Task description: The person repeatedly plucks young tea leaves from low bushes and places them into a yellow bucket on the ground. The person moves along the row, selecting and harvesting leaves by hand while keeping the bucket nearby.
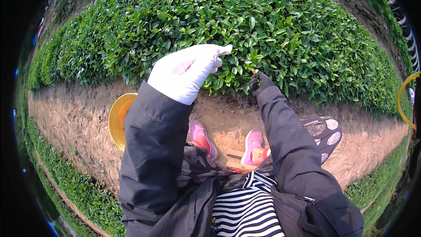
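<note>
My left hand [190,70], in a white glove, is raised in front of the tea bush [210,26]. Its fingers are curled together around the thumb, and a loose glove tip sticks out to the right; no object shows in it. Lower and to the right, my right hand [261,81] wears a dark glove with a bare fingertip showing. It pinches at the base of a pale green tea shoot [254,58] on the near side of the bush. Leaves partly hide this contact.
A yellow bucket [119,118] stands on the dirt path [75,112], partly behind my left sleeve. My pink shoes [200,135] are on bare soil beside a small wooden piece [235,153]. A yellow ring-shaped rim [402,100] shows far right. Stone walls [358,0] border the rows.
</note>
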Action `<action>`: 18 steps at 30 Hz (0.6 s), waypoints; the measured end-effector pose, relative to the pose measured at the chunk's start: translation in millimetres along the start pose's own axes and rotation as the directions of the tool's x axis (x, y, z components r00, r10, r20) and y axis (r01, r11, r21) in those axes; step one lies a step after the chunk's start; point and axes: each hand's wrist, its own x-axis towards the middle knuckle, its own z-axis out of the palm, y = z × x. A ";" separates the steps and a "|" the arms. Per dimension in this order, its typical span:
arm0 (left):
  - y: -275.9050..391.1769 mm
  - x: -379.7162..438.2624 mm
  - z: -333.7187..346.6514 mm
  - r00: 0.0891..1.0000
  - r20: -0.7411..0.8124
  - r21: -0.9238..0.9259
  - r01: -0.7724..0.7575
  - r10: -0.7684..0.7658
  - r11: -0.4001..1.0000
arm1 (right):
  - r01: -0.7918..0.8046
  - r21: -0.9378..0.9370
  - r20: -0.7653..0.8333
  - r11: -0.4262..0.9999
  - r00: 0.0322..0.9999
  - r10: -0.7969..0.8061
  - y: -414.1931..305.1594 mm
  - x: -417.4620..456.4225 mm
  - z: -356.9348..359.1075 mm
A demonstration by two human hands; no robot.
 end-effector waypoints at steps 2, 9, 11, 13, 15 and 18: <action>-2.6 -0.9 2.4 0.999 -0.045 -0.017 -0.019 0.018 1.000 | -0.047 0.066 -0.014 0.997 0.999 0.048 2.5 15.8 8.3; 1.5 2.7 1.9 0.999 0.033 0.067 0.026 -0.028 0.997 | -0.180 0.392 -0.062 0.902 0.973 0.221 3.0 56.1 18.5; 12.4 -4.4 0.5 0.998 0.010 0.057 0.056 -0.056 0.997 | -0.237 0.455 -0.048 0.858 0.956 0.289 13.1 55.3 28.3; 13.2 -5.5 -0.8 0.998 0.014 0.063 0.054 -0.055 0.997 | -0.235 0.423 -0.057 0.875 0.957 0.285 13.0 53.7 27.4; 5.9 -2.9 -1.3 0.999 0.036 0.093 0.031 -0.034 0.995 | -0.118 0.050 -0.079 0.992 0.989 0.121 14.4 42.4 17.1; 5.4 -2.5 0.4 0.999 0.038 0.104 -0.019 0.015 0.994 | 0.004 -0.790 -0.020 0.613 0.999 -0.033 19.4 5.0 20.1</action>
